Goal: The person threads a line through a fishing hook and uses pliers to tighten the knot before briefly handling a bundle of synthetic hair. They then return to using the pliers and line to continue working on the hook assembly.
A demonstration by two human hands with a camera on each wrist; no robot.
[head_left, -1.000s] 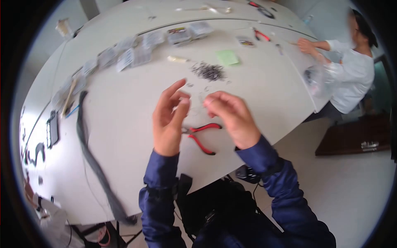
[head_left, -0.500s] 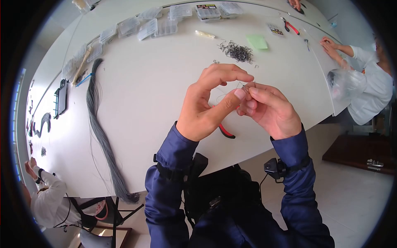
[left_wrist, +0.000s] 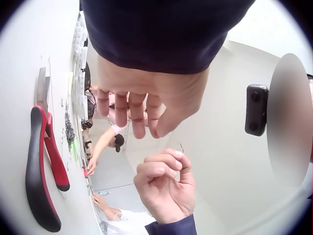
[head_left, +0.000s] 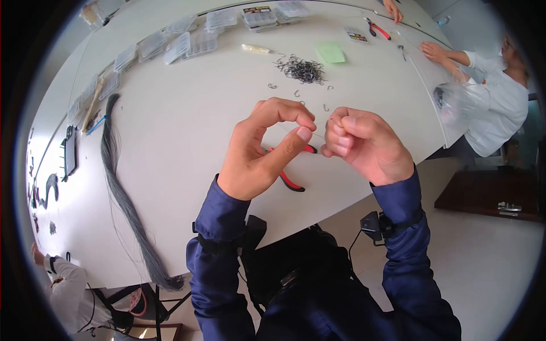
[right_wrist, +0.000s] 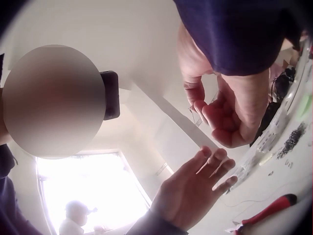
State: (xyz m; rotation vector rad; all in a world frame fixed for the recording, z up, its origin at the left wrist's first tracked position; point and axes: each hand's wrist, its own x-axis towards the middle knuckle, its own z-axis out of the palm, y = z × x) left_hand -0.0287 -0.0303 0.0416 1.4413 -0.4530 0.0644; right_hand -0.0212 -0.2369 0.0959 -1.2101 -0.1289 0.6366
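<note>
My right hand (head_left: 369,139) pinches a tiny dark fish hook (left_wrist: 181,146) between thumb and forefinger, its other fingers curled. Facing it, my left hand (head_left: 259,145) brings thumb and forefinger together on a thin thread (head_left: 318,135), which spans the short gap to the right hand. The left hand's other fingers are only loosely bent. Beneath the hands lie pliers (head_left: 293,182) with red and black handles, partly hidden by the left hand in the head view. Beyond the hands is a pile of dark fish hooks (head_left: 304,70), with several loose ones on the near side.
A long bundle of grey strands (head_left: 119,182) lies to the left. Clear compartment boxes (head_left: 202,42) line the back, and a green paper note (head_left: 331,53) is beside the hooks. Other red-handled pliers (head_left: 378,29) lie farther off. Another person (head_left: 495,102) sits at the right.
The hands came together at the fingertips half a second ago; now they are slightly apart. My left thumb and forefinger, spread earlier, have closed together. The head view has shifted.
</note>
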